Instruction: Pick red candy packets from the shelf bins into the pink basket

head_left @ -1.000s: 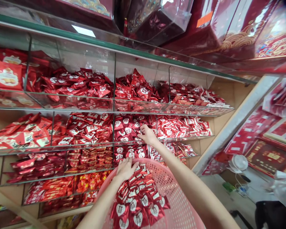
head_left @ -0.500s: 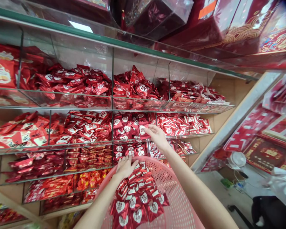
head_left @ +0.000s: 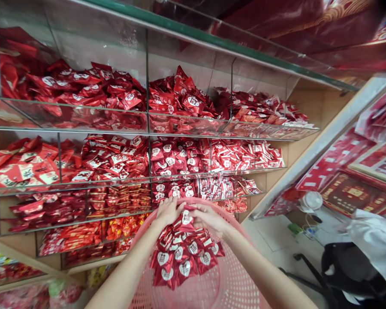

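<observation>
Red foil packets fill clear glass shelf bins (head_left: 67, 131) to the left of a pink perforated plastic basket (head_left: 234, 227), tier above tier, under a green-edged shelf (head_left: 212, 40). The lower tiers sit just beside the basket's left rim, leaving little room on that side. The left hand (head_left: 169, 211) reaches over the far rim, pressing against one red foil packet printed with a white heart (head_left: 186, 219), which sits at the top of the basket's contents. The right hand (head_left: 209, 219) closes on that same packet from the other side, so the hands are together, pinching it between them. Just below lies a heaped pile of matching red foil packets (head_left: 183, 257) inside the basket. Right of the basket, a pale tiled floor (head_left: 273, 240) stretches toward a round white fan (head_left: 311, 201) and a black chair (head_left: 341, 266), both well apart from the hands.
</observation>
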`<state>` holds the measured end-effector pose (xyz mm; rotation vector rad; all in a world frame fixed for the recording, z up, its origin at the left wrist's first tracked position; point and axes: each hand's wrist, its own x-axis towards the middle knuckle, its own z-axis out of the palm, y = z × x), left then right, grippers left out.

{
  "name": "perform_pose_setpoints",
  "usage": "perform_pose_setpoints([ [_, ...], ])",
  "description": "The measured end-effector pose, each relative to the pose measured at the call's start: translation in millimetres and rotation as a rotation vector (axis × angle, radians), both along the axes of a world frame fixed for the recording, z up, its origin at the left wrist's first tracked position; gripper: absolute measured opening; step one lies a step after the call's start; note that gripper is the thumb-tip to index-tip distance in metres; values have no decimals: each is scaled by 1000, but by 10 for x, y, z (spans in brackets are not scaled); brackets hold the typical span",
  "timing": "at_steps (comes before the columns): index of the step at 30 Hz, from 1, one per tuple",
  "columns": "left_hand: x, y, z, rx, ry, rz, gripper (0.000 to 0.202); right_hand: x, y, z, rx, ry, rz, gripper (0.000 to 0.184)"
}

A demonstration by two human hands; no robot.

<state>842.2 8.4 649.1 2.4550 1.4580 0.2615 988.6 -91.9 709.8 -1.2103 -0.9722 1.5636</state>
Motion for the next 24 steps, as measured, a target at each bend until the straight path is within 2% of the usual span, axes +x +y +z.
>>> perform_pose_setpoints([
  [6, 10, 4, 4, -31, -8, 2, 72, -75, -137, -545, -280, -195, 101, 23],
  [11, 14, -1, 27, -48, -4, 3, 72, -103, -203, -894, -381, -198, 192, 30],
  [14, 12, 4, 24, -46, 2, 2, 72, -83, -215, -966, -395, -243, 187, 33],
  [21, 15, 22, 2, -35, 15, 4, 70, -34, -213, -999, -376, -300, 124, 28],
  [24, 20, 32, -12, -26, 11, 1, 69, -60, -231, -1001, -320, -521, 164, 19],
])
